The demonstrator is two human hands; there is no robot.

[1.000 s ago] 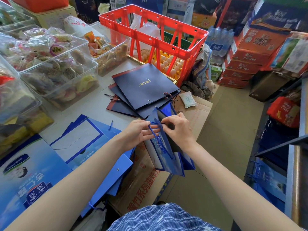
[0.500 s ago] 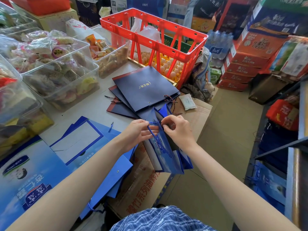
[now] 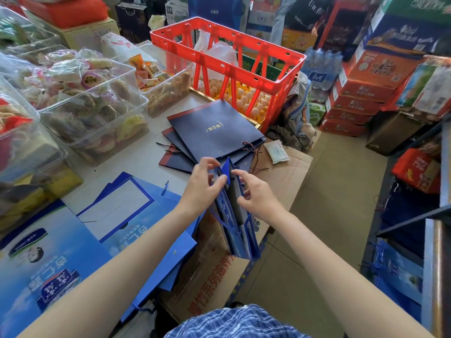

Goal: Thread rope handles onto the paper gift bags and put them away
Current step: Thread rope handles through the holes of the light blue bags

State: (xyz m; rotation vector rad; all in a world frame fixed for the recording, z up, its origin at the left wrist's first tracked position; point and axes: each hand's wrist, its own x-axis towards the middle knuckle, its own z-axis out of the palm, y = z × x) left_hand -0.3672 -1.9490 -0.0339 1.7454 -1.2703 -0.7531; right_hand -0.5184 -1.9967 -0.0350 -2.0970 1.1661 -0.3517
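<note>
A folded blue paper gift bag point(image 3: 234, 223) hangs edge-on between my hands, above the edge of a cardboard box. My left hand point(image 3: 202, 184) pinches its top edge, thumb on the near side and fingers over the top. My right hand point(image 3: 253, 191) is beside the bag's right face, fingers spread and loosely curled, touching it. A blue rope handle point(image 3: 220, 219) hangs down the bag's left face. A fanned stack of dark navy gift bags point(image 3: 214, 132) lies flat on the table just beyond. Flat blue bags point(image 3: 136, 215) lie to the left under my forearm.
A red plastic crate point(image 3: 229, 57) stands over trays of eggs behind the navy bags. Clear tubs of snacks point(image 3: 92, 106) fill the table's left. An open cardboard box point(image 3: 290, 172) sits below the bag. Stacked cartons point(image 3: 361, 93) and a metal shelf point(image 3: 434, 215) line the right.
My right hand let go of the bag's top and the rope and opened out beside it. My left hand shifted up to pinch the top edge. The bag hangs lower and more edge-on.
</note>
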